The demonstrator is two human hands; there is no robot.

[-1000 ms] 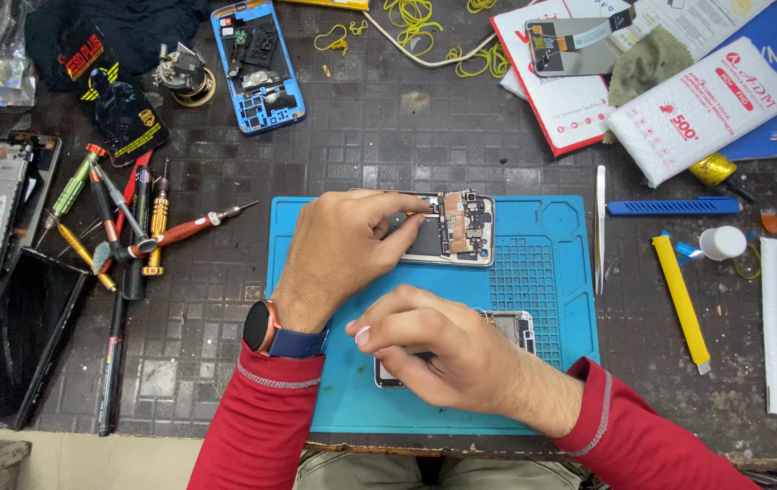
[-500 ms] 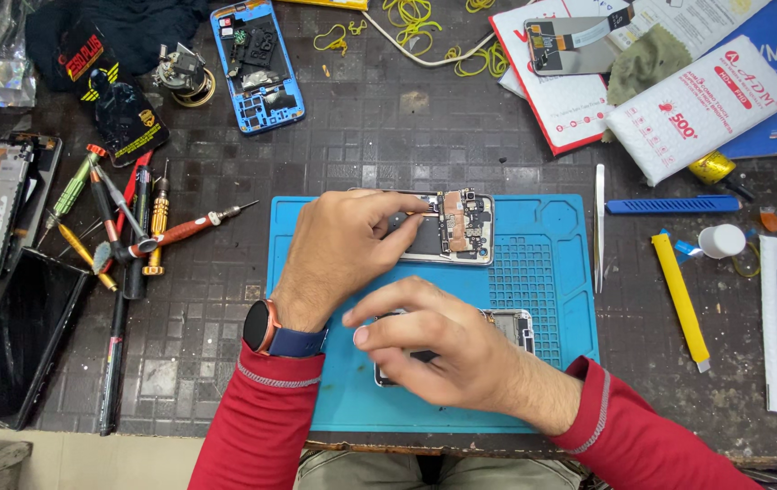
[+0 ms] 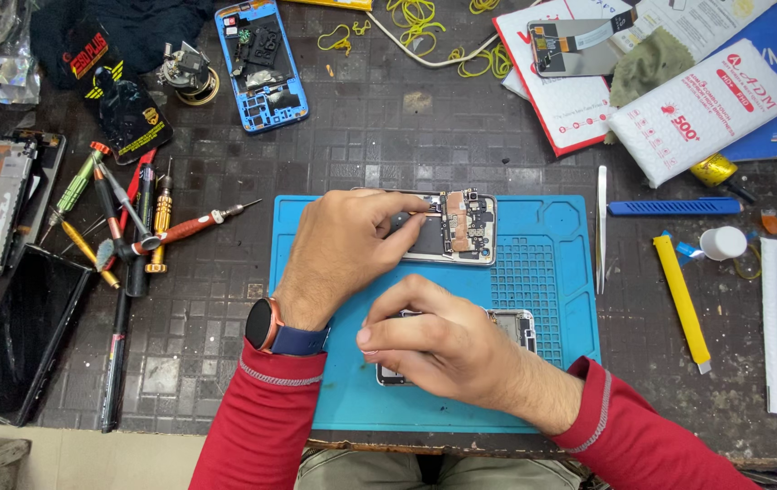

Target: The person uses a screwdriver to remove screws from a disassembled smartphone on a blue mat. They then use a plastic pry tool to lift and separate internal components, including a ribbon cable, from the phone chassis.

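An opened phone body [image 3: 454, 227] with exposed circuit board lies at the far side of a blue work mat [image 3: 552, 299]. My left hand [image 3: 343, 249] rests on its left part, fingertips pressing on the dark battery area. A second phone frame [image 3: 517, 325] lies nearer me on the mat, mostly hidden under my right hand [image 3: 438, 349]. That hand's fingers are curled down over the frame; whether they pinch something small cannot be made out. Both arms wear red sleeves, and a watch sits on the left wrist.
Screwdrivers [image 3: 134, 227] lie in a pile left of the mat, beside a dark screen panel [image 3: 21, 331]. Tweezers [image 3: 601, 227], a blue pry bar [image 3: 674, 207] and a yellow pry tool [image 3: 679, 299] lie right. A blue phone frame [image 3: 261, 63] and white packets [image 3: 701, 109] lie at the far side.
My right hand has shifted slightly on the near phone frame. The left hand stays on the far phone.
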